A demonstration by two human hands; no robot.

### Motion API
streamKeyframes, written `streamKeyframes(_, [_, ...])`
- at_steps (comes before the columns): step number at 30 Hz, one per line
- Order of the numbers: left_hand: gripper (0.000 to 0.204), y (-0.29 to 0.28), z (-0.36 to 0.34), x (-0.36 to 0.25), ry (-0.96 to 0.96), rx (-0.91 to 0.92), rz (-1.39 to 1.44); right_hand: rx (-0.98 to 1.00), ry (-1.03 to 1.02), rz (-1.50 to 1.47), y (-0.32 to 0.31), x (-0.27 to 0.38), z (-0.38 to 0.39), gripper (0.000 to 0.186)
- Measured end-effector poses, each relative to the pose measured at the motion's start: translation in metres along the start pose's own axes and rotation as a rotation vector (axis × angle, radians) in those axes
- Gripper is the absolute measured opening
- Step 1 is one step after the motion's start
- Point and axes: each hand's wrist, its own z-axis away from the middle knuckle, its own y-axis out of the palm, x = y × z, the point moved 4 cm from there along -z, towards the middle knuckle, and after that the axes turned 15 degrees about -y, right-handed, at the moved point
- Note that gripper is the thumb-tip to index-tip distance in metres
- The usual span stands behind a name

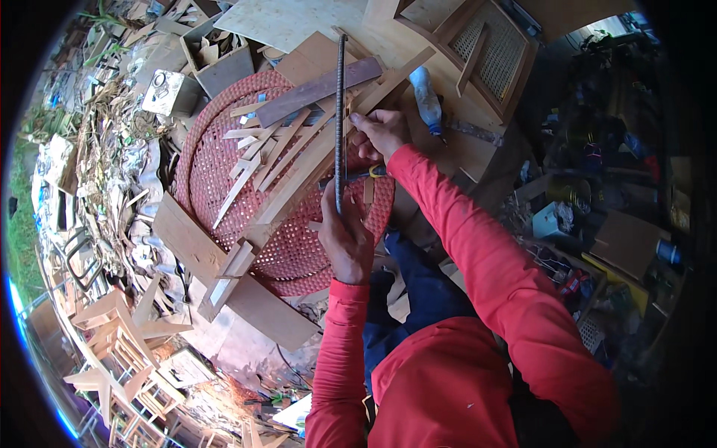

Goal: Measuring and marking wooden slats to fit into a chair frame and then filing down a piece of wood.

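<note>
A ribbed metal rod [340, 112], bent at its far end, stands out over a pile of wooden strips. My left hand [348, 243] is closed around the rod's near end. Just right of the rod, my right hand [382, 134] has its fingers curled and thumb pressed in, beside a light wooden strip [407, 71]; what the fingertips grip, if anything, is hidden. Under both hands lies a long wooden piece [287, 198], across a round red woven surface [196, 160]. A dark purplish board [317, 91] passes behind the rod.
A white bottle with a blue cap [426, 101] lies right of the strips, near a framed cane panel [489, 56]. A wide board [272, 313] crosses the near left. Farther left are a wooden box [218, 63], a white container [170, 93], heaped scraps and wooden stools [123, 343].
</note>
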Motion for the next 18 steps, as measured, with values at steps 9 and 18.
streamKeyframes(9, [0.038,0.004,0.004,0.005,-0.065,0.054,0.015,-0.042,-0.021,0.044,0.003,0.002,0.004,0.031])
streamKeyframes(18, [0.029,0.011,0.004,0.020,-0.018,0.028,-0.018,-0.077,-0.021,0.059,0.004,-0.001,0.001,0.030])
